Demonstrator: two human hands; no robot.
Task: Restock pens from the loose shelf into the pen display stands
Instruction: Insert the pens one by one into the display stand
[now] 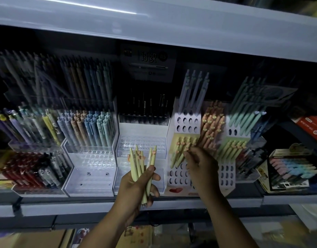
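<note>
Head view: left hand (136,187) grips a pen bundle (139,163); right hand (201,167) fingers (189,153) curl among stand (177,177) pens (178,152), grip unclear.

Pale upper shelf board (172,27) overhead, light streak across it. Black header card (148,59) at back centre, white characters on it. Far right: red box (313,129), tilted. Below it, printed display box (290,169) with rows of pink and blue pastel sticks, type unclear. Lower level: yellowish packs (136,235), white sheets (308,217), both blurred.
</note>
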